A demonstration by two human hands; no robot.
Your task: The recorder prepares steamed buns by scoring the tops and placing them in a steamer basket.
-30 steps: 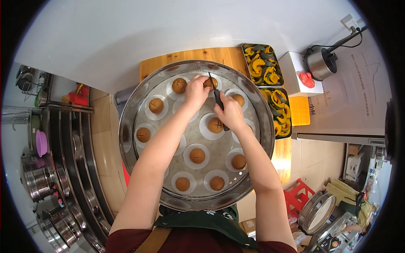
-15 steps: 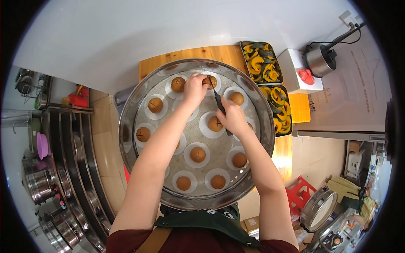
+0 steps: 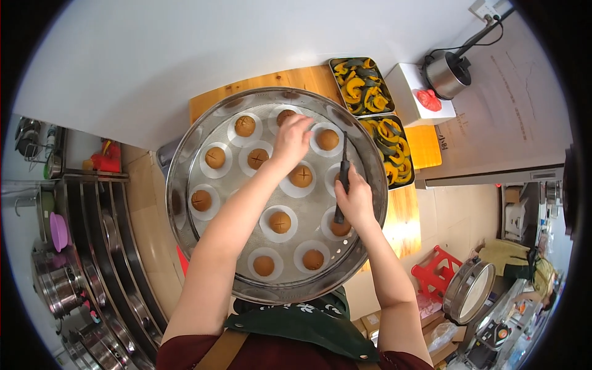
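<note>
A wide round metal steamer tray (image 3: 203,248) holds several brown dough balls, each on a white paper round. Some, such as the dough ball in the middle (image 3: 300,175), have a cross cut in the top; the dough ball at the far right (image 3: 327,139) shows no clear cross. My right hand (image 3: 356,198) grips a slim knife (image 3: 344,165) by its black handle, blade pointing away, over the tray's right side. My left hand (image 3: 292,140) hovers near the far dough ball (image 3: 286,116) and partly hides it. Its fingers are loosely apart with nothing in them.
Two trays of sliced pumpkin (image 3: 364,86) stand right of the steamer on a wooden table (image 3: 271,80). Behind them are a white box (image 3: 410,92) and a metal pot (image 3: 448,77). Racks with pans (image 3: 98,228) line the left; a red stool (image 3: 436,271) stands lower right.
My left hand has let go of the far dough ball. My right hand has drawn the knife away from that ball, toward the tray's right side. The view has shifted slightly.
</note>
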